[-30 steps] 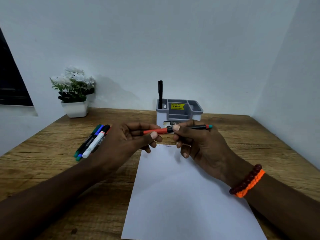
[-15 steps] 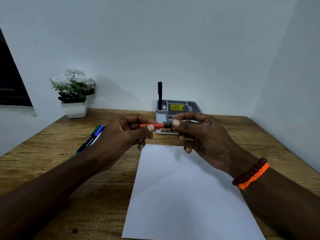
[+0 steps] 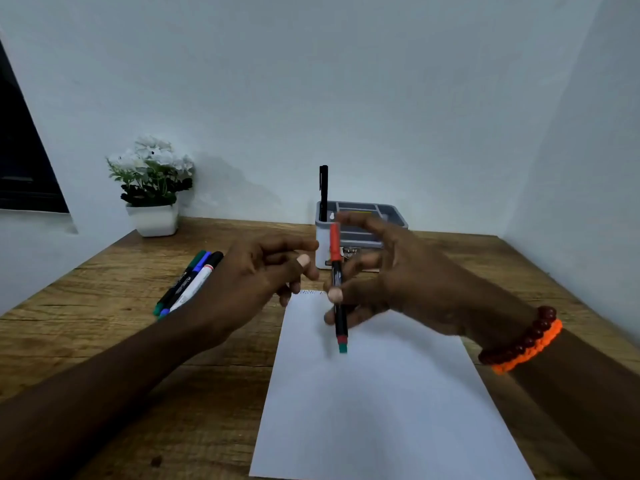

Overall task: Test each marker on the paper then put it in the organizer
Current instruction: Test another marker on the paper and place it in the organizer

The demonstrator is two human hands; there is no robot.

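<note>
Nearest the viewer, a white rectangular sheet of paper (image 3: 374,393) lies flat on the brown wood-grain counter (image 3: 104,341), its far edge carrying a small scribbled zigzag. Above the far part of the sheet the right hand (image 3: 391,285), with a dark red bead bracelet and an orange braided band (image 3: 519,344) at its wrist, pinches a black-barrelled marker with a red cap (image 3: 337,289) between thumb and fingers; the marker stands nearly upright, red cap on top, its green-tipped end pointing down, just above the sheet. To its left the left hand (image 3: 256,275) hangs with fingers loosely curled, holding nothing, just beside the marker but apart from it. Left of that hand, a bunch of markers with green, blue and black caps (image 3: 188,285) lies on the counter. Farther back stands a grey and white plastic organizer (image 3: 360,233) with a black pen (image 3: 323,192) upright in its left compartment. At far left, by the wall, sits a white pot of white flowers (image 3: 152,188).
</note>
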